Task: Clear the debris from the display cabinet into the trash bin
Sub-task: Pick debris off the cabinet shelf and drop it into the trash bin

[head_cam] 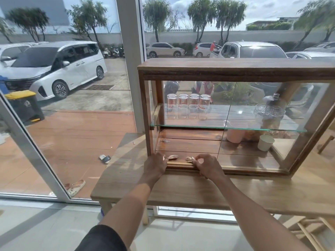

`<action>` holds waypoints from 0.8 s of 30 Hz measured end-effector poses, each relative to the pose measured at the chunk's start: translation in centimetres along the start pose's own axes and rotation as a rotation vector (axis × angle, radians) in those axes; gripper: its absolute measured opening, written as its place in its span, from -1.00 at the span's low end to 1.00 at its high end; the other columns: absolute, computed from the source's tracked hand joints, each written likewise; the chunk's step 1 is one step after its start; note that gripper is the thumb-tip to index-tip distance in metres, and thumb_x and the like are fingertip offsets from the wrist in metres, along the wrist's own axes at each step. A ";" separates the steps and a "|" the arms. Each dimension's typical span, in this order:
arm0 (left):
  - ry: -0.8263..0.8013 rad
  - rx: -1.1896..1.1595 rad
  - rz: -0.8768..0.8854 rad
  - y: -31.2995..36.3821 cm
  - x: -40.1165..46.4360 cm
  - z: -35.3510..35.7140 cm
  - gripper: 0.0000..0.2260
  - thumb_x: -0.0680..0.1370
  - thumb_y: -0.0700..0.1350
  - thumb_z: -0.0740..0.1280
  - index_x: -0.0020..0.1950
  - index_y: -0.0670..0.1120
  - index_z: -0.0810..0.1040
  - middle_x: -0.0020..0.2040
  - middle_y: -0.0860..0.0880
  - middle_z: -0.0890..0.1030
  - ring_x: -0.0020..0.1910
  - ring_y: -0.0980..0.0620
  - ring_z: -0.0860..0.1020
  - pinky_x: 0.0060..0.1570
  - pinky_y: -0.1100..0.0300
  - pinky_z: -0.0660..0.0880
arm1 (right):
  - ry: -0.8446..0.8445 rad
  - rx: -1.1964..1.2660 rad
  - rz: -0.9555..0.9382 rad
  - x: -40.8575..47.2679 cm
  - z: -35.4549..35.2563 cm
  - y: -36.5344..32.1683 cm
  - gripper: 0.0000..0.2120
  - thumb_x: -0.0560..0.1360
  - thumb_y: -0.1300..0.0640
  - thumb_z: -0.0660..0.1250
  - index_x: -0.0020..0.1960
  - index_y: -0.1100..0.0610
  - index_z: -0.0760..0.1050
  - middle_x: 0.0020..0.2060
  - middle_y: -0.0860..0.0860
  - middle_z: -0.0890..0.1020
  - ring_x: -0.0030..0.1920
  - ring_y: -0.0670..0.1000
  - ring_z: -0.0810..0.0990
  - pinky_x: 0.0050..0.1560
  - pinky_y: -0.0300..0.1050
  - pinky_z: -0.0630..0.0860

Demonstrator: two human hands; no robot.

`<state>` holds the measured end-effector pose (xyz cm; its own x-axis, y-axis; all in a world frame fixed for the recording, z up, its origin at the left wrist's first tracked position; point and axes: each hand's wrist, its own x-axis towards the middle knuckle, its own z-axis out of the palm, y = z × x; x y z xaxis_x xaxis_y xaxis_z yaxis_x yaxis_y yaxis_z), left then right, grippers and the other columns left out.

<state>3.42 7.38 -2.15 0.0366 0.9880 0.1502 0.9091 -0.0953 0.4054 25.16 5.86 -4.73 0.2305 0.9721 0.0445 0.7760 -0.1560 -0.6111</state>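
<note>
Wooden and glass-fronted, the display cabinet (235, 67) stands on a wooden table (181, 192) by the window, and the debris lies on its bottom board: one crumpled scrap (173, 157) near the front edge between the two hands, a second scrap (190, 159) just at the right hand's fingertips, and a small grey bit (165, 141) further back on the left. The left hand (156, 164) rests at the front rail with its fingers curled down over the edge, close together; a bit of pale material shows at its fingertips, though whether it is held I cannot tell. The right hand (206, 166) has thumb and forefinger drawn together in a pinch on or right beside the second scrap (contact looks likely but the wrapper hides it). To do this step well, I would judge it best to pinch each scrap fully before lifting, gather the front pieces into one palm, then reach in for the grey bit without brushing the glass shelf (226, 127) overhead, where four upturned glasses (188, 101) stand. The pink jug (233, 135) and paper cup (265, 144) on the right are well apart from the work. No trash bin for the task is identifiable indoors; a yellow-lidded one (24, 105) shows outside the window.
</note>
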 end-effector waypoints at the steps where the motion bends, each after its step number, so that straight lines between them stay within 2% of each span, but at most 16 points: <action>1: -0.002 0.011 0.005 -0.2 0.0 0.1 -0.80 0.60 -0.06 0.27 0.08 -0.16 0.58 0.00 -0.19 0.67 0.04 -0.21 0.63 -0.02 0.02 0.54 | -0.001 0.003 -0.001 -0.1 0.0 0.0 -0.87 0.52 -0.13 0.40 -0.04 -0.09 0.63 -0.23 0.10 0.69 -0.42 0.02 0.58 -0.17 0.05 0.67; 3: 0.002 0.017 0.005 -0.4 0.0 0.1 -0.83 0.60 -0.08 0.26 0.03 -0.15 0.58 -0.04 -0.17 0.67 0.00 -0.20 0.64 -0.04 0.00 0.57 | -0.007 0.015 -0.004 -0.3 -0.2 -0.2 -0.88 0.53 -0.10 0.40 -0.03 -0.08 0.63 -0.31 0.04 0.65 -0.59 -0.12 0.53 -0.22 -0.02 0.64; 5: 0.017 0.019 0.011 -0.2 0.0 0.0 -0.87 0.58 -0.12 0.28 -0.03 -0.13 0.59 -0.09 -0.14 0.67 -0.05 -0.18 0.65 -0.06 -0.02 0.60 | -0.006 0.029 0.000 -0.3 -0.4 -0.2 -0.88 0.54 -0.09 0.40 -0.02 -0.07 0.63 -0.36 0.00 0.63 -0.66 -0.18 0.50 -0.24 -0.05 0.63; 9: 0.078 -0.006 0.078 0.8 -0.2 -0.2 -0.90 0.57 -0.11 0.34 -0.03 -0.09 0.63 -0.11 -0.11 0.69 -0.09 -0.13 0.66 -0.14 0.04 0.60 | -0.014 0.047 0.000 -0.4 -0.6 -0.4 -0.88 0.53 -0.08 0.41 -0.02 -0.06 0.64 -0.43 -0.03 0.61 -0.67 -0.19 0.49 -0.31 -0.11 0.60; 14: 0.130 -0.025 0.137 1.6 0.1 -0.3 -0.90 0.56 -0.09 0.38 0.01 -0.09 0.65 -0.12 -0.08 0.71 -0.14 -0.07 0.68 -0.14 0.03 0.64 | -0.017 0.059 -0.006 -0.8 -1.3 -0.1 -0.86 0.53 -0.09 0.42 -0.02 -0.04 0.65 -0.45 -0.04 0.61 -0.66 -0.18 0.50 -0.36 -0.15 0.56; 19: 0.088 -0.033 0.058 2.5 0.4 -0.2 -0.84 0.55 -0.05 0.39 -0.11 -0.12 0.65 -0.19 -0.07 0.69 -0.19 -0.08 0.66 -0.19 0.07 0.61 | -0.003 0.063 0.006 -1.1 -1.2 -0.2 -0.85 0.53 -0.07 0.43 0.04 -0.04 0.65 -0.44 -0.03 0.61 -0.56 -0.12 0.56 -0.36 -0.13 0.58; 24: 0.050 -0.065 -0.018 2.9 0.6 0.8 -0.75 0.54 0.03 0.34 -0.17 -0.13 0.66 -0.24 -0.08 0.68 -0.26 -0.06 0.63 -0.23 0.06 0.62 | -0.022 0.075 0.016 -1.0 -1.5 -0.4 -0.84 0.53 -0.07 0.43 0.05 -0.03 0.65 -0.46 -0.07 0.60 -0.63 -0.20 0.52 -0.49 -0.24 0.46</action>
<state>6.37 7.79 -1.62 -0.0021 0.9825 0.1862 0.8805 -0.0865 0.4662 25.51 4.72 -3.40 0.2286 0.9734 0.0178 0.7264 -0.1584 -0.6688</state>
